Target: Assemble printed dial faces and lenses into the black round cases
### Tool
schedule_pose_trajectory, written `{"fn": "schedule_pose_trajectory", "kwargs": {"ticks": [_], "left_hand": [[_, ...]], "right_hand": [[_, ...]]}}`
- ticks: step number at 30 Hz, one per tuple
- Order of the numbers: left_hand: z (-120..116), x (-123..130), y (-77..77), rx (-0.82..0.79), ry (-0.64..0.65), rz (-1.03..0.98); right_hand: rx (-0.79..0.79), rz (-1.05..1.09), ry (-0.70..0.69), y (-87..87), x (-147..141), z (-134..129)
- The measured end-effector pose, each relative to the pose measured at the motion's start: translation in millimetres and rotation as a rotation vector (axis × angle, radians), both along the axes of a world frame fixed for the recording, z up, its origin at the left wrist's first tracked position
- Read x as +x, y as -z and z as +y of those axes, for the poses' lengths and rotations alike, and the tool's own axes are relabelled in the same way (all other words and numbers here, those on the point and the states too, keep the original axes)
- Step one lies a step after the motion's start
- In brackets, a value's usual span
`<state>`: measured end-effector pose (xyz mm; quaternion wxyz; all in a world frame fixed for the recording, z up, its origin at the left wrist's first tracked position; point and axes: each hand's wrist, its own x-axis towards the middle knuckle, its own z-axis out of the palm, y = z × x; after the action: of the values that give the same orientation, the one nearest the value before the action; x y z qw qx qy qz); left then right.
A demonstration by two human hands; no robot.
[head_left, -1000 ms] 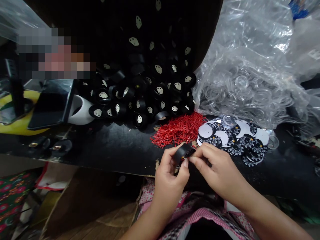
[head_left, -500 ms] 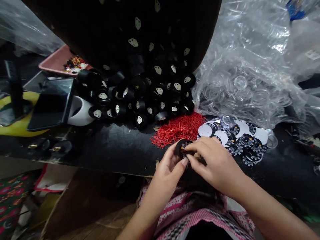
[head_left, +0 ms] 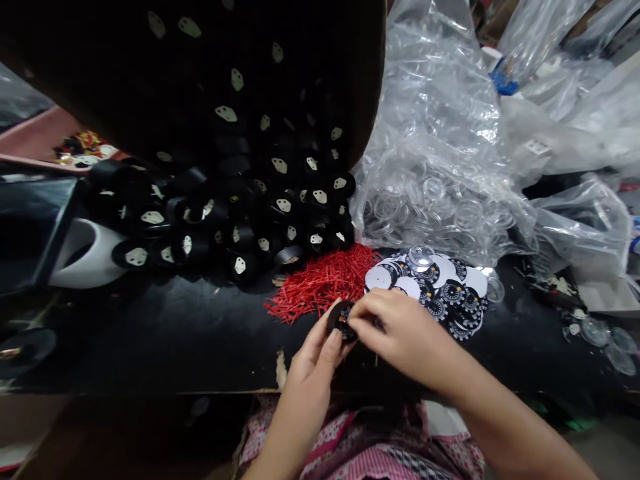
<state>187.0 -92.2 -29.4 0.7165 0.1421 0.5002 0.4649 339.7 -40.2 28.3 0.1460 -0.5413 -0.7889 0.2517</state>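
Black tabletop (head_left: 165,340) stretches from lower left, its front edge below the hands. At lower centre the left hand (head_left: 307,367) clamps a round black case (head_left: 335,319), dial side facing up; the right hand (head_left: 403,330) bunches fingertips at its right rim, grip unclear.

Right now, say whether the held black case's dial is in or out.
Dial in: orange and pale markings show inside the black case in the left hand.

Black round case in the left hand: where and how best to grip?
Grip the black round case by its outer wall, probably from the left: the curved wall lets thumb and fingers oppose, and leaves the printed face open to the right hand opposite.
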Motion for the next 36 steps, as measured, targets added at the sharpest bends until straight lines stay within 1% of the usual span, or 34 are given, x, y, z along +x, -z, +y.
{"fn": "schedule_pose_trajectory", "kwargs": {"ticks": [1, 2, 3, 4, 5, 7, 9, 12, 14, 16, 17, 18, 19, 20, 21, 22, 23, 24, 26, 27, 29, 31, 33, 36], "left_hand": [[0, -2, 2.3, 0.009, 0.0, 0.005], [0, -3, 4.2, 0.017, -0.01, -0.001], [1, -4, 5.7, 0.024, -0.024, -0.015], [1, -4, 7.0, 0.029, -0.036, -0.029], [1, -3, 8.2, 0.033, -0.036, -0.04], [0, 0, 10.5, 0.037, -0.01, -0.052], [0, 3, 12.8, 0.046, 0.018, -0.06], [-1, 4, 14.1, 0.065, 0.02, -0.075], [0, 3, 12.5, 0.063, 0.019, -0.094], [2, 2, 8.8, 0.054, 0.019, -0.111], [3, 2, 6.4, 0.049, 0.019, -0.117], [4, 2, 3.7, 0.042, 0.022, -0.125], [5, 2, 0.9, 0.033, 0.028, -0.135], [6, 3, -1.8, 0.024, 0.039, -0.15], [7, 5, -4.1, 0.017, 0.053, -0.17], [8, 6, -6.0, 0.015, 0.067, -0.192], [8, 7, -7.2, 0.019, 0.073, -0.209], [8, 8, -7.5, 0.031, 0.073, -0.216], [6, 8, -6.0, 0.073, 0.06, -0.184], [5, 8, -4.3, 0.095, 0.052, -0.151], [3, 5, -0.8, 0.139, 0.051, -0.073], [0, 2, 0.9, 0.183, 0.073, 0.002], [-3, 1, -0.8, 0.214, 0.113, 0.057], [-4, 1, -7.9, 0.233, 0.157, 0.096]], "right_hand": [[-0.001, 0.008, 0.057, 1.7, 14, 7], [0.062, -0.039, 0.207, 4.5, 28, 14], [0.122, -0.16, 0.362, 8.0, 43, 22], [0.145, -0.308, 0.461, 11.8, 56, 30], [0.145, -0.414, 0.511, 15.6, 67, 37], [0.126, -0.51, 0.502, 21.7, 82, 45], [0.145, -0.461, 0.456, 25.9, 91, 46], [0.255, -0.322, 0.449, 29.5, 99, 42], [0.338, -0.249, 0.488, 29.4, 104, 38], [0.398, -0.141, 0.573, 25.7, 103, 33], [0.401, -0.051, 0.619, 22.4, 99, 29], [0.36, 0.058, 0.64, 18.5, 92, 25], [0.271, 0.168, 0.622, 14.3, 82, 19], [0.154, 0.267, 0.571, 10.4, 70, 12], [0.006, 0.329, 0.463, 7.3, 56, 4], [-0.092, 0.361, 0.354, 5.2, 41, -3], [-0.122, 0.377, 0.268, 4.4, 27, -9], [-0.094, 0.378, 0.202, 4.7, 15, -15], [0.012, 0.349, 0.127, 6.9, -3, -23], [0.05, 0.327, 0.102, 8.1, -8, -24], [0.057, 0.297, 0.071, 8.7, -11, -24], [0.026, 0.293, 0.088, 7.3, -12, -22], [0.022, 0.258, 0.139, 6.0, -13, -18], [0.15, 0.139, 0.17, 9.4, -20, -15]]}}
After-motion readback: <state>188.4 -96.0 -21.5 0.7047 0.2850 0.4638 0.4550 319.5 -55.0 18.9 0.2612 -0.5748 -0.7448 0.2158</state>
